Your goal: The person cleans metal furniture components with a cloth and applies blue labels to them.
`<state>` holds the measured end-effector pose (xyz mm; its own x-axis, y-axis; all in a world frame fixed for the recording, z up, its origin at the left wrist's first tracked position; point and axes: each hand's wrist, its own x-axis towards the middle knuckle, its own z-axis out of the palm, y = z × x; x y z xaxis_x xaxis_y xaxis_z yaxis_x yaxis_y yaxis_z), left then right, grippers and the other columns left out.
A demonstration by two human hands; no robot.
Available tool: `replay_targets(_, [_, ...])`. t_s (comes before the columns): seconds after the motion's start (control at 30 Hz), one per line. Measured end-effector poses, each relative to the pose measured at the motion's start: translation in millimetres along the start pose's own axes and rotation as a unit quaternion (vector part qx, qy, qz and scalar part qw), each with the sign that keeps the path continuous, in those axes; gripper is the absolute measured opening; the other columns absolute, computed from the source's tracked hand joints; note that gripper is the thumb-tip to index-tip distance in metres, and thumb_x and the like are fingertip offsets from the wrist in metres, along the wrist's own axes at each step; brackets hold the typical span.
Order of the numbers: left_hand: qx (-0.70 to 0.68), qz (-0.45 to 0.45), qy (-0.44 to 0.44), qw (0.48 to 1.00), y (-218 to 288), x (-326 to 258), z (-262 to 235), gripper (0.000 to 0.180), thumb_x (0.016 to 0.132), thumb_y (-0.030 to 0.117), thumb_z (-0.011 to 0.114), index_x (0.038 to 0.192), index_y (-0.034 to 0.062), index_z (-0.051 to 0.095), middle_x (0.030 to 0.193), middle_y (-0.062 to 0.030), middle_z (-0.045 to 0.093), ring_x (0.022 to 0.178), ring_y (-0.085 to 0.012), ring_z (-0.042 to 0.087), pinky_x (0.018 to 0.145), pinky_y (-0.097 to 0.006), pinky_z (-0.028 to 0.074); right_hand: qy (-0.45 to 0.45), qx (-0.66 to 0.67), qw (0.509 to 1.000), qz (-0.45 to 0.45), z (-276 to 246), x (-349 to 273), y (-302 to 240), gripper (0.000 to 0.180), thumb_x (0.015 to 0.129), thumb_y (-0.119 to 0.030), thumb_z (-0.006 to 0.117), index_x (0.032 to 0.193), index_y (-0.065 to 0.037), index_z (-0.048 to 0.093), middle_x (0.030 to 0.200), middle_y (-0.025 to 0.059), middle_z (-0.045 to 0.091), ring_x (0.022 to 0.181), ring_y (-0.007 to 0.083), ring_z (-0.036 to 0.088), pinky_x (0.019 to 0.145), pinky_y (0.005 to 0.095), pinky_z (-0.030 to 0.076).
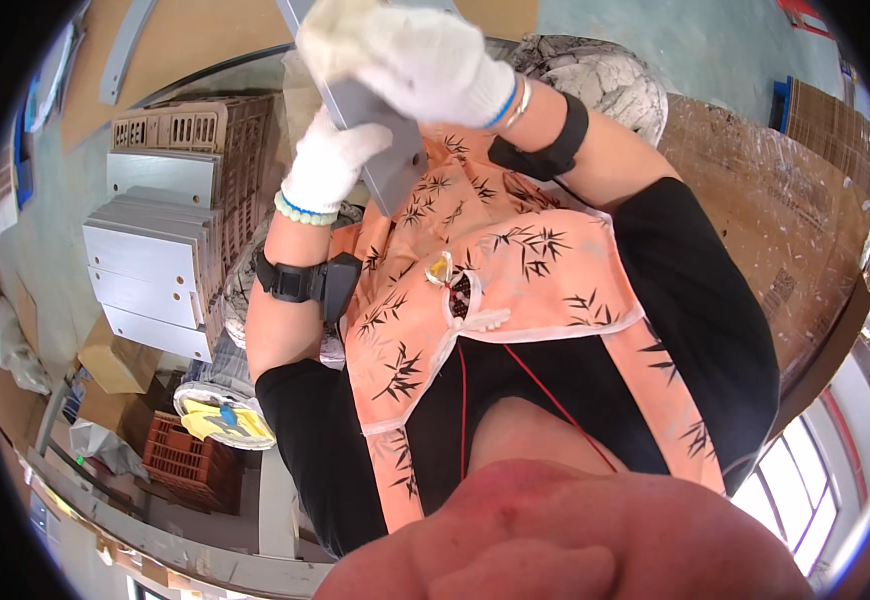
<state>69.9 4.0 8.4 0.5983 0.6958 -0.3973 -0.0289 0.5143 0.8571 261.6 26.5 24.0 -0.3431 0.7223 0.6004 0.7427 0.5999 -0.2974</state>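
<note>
A flat grey panel (395,172) with a small hole near its lower end stands tilted in front of my apron. My left hand (330,165), in a white knit glove, grips the panel's left edge, thumb across its face and fingers out of sight behind it. Higher up, my right hand (435,65), also gloved, is closed on a cream-coloured wad that looks like cloth (333,38). That wad presses against the panel's upper part. Motion blurs the right hand a little, and the panel's top runs out of the picture.
On the left, a stack of grey panels (145,260) stands by a brown plastic crate (170,128). Below are a cardboard box (120,355), a red-brown crate (187,462) and a round tub with yellow cloth (223,418). Large cardboard sheets (765,210) lie at right.
</note>
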Motion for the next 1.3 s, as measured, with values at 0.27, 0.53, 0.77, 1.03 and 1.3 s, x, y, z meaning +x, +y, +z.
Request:
replay_targets(0.27, [-0.133, 0.01, -0.197, 0.971, -2.9, -12.6, 28.0, 0.068, 0.08, 0.005, 0.064, 0.146, -0.0006, 0.048, 0.147, -0.0171, 0.055, 0.133, -0.0278, 0.055, 0.113, -0.041, 0.041, -0.058, 0.243, 0.864, 0.438, -2.4, 20.2, 62.3, 0.026, 0.102, -0.024, 0.057, 0.116, -0.004, 0.066, 0.116, 0.0099, 0.071, 0.105, 0.0208, 0.067, 0.087, 0.0313, 0.053])
replay_targets(0.53, [-0.217, -0.027, -0.181, 0.959, 3.8, -7.1, 20.0, 0.073, 0.077, 0.008, 0.069, 0.145, -0.0048, 0.047, 0.145, -0.0222, 0.055, 0.132, -0.0333, 0.056, 0.114, -0.045, 0.041, 0.095, 0.64, 0.628, 0.432, -17.5, 15.2, 57.7, 0.031, 0.103, -0.012, 0.054, 0.132, 0.0, 0.056, 0.112, 0.0059, 0.067, 0.098, 0.0163, 0.066, 0.086, 0.0316, 0.055])
replay_targets(0.77, [-0.288, -0.059, -0.177, 0.939, 3.3, -8.6, 14.3, 0.077, 0.073, 0.012, 0.074, 0.143, -0.0073, 0.047, 0.142, -0.0269, 0.055, 0.13, -0.0383, 0.057, 0.111, -0.047, 0.045, 0.109, 0.687, 0.609, 0.381, -33.1, 25.3, 37.3, 0.036, 0.103, -0.014, 0.055, 0.136, -0.001, 0.054, 0.119, 0.0059, 0.065, 0.105, 0.0146, 0.064, 0.089, 0.0307, 0.054])
replay_targets(1.03, [-0.143, -0.131, -0.017, 0.981, -9.3, 3.5, 19.5, 0.083, 0.079, 0.022, 0.078, 0.149, -0.0043, 0.041, 0.136, -0.0233, 0.061, 0.126, -0.0347, 0.06, 0.103, -0.043, 0.05, 0.025, 0.54, 0.734, 0.411, -26.7, 18.8, 41.3, 0.029, 0.097, -0.02, 0.065, 0.119, -0.003, 0.06, 0.098, 0.0006, 0.063, 0.084, 0.011, 0.06, 0.076, 0.0269, 0.051])
replay_targets(1.3, [0.461, 0.007, 0.176, 0.87, 3.7, 2.3, 46.0, 0.12, 0.073, 0.038, 0.086, 0.16, 0.0027, 0.012, 0.145, -0.0291, 0.05, 0.123, -0.0418, 0.061, 0.1, -0.04, 0.052, 0.085, 0.318, 0.826, 0.457, -21.9, 26.3, 29.2, 0.031, 0.096, -0.023, 0.065, 0.119, -0.002, 0.061, 0.089, 0.004, 0.065, 0.076, 0.0114, 0.061, 0.07, 0.0297, 0.052])
